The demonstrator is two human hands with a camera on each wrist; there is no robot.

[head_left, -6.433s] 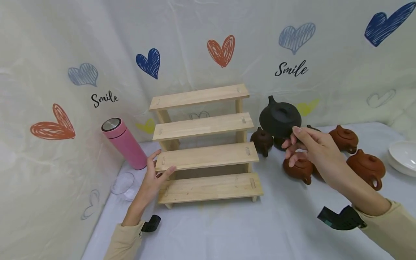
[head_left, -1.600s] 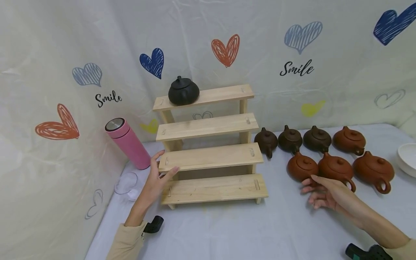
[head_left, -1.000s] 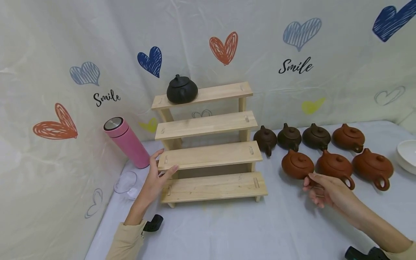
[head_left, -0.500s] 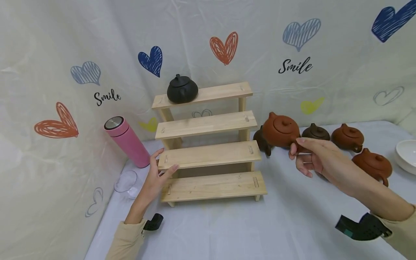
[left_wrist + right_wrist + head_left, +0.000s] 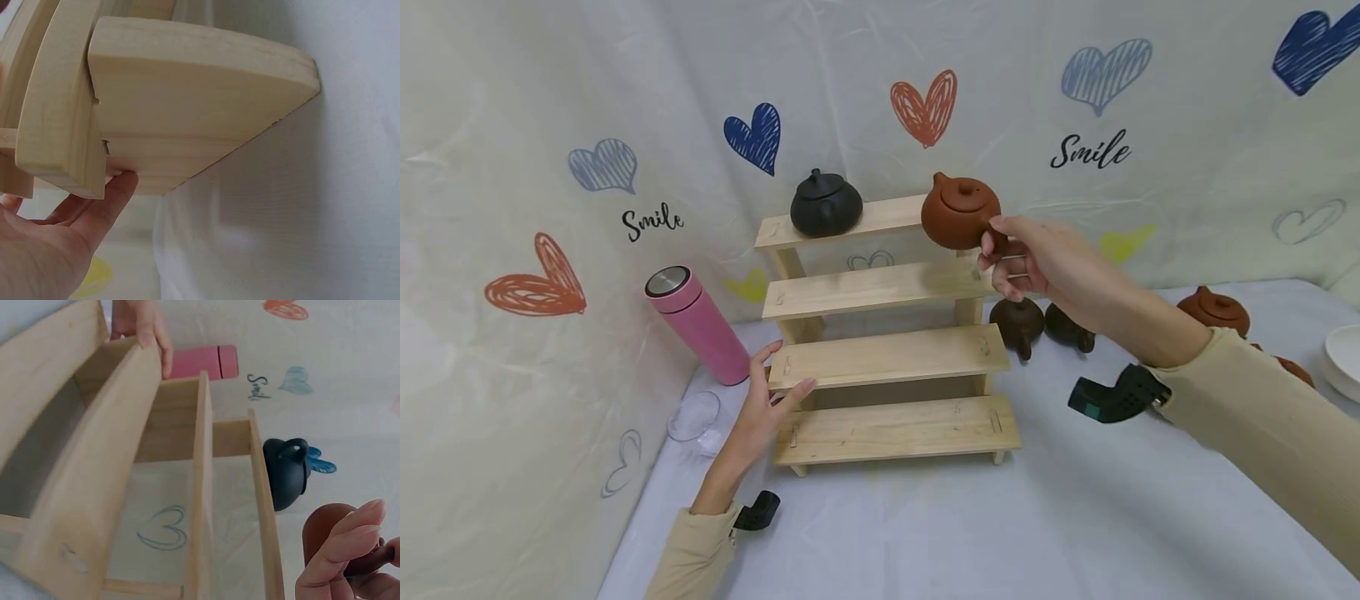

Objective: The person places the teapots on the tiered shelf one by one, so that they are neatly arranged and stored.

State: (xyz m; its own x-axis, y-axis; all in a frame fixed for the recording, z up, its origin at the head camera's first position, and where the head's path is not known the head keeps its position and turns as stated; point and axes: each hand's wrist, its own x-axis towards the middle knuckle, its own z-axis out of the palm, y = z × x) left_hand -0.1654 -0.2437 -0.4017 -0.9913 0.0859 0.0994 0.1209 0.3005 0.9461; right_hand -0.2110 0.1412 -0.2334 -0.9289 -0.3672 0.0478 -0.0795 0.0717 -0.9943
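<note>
My right hand [image 5: 1052, 258] pinches a reddish-brown clay teapot [image 5: 953, 218] by its handle, thumb on top. That teapot is upright and overlaps the right end of the top shelf in the head view. In the right wrist view the fingers hide part of its body. My left hand [image 5: 758, 421] grips the left end of the second-lowest step of a four-tier wooden stand [image 5: 895, 433]. Its fingertips [image 5: 128, 181] press against the wood in the left wrist view. A black teapot [image 5: 826, 207] sits at the left end of the top shelf.
Dark brown teapots [image 5: 1018, 323] stand right of the stand. Farther right, reddish-brown teapots [image 5: 1216, 310] are partly behind my right arm, near a white bowl [image 5: 1347, 358]. Left of the stand are a pink thermos [image 5: 703, 329] and a clear glass item [image 5: 694, 418].
Earlier my right hand held the black teapot, which now sits on the top shelf. It then took a reddish-brown teapot from the front row and raised it leftward. My left hand stays put.
</note>
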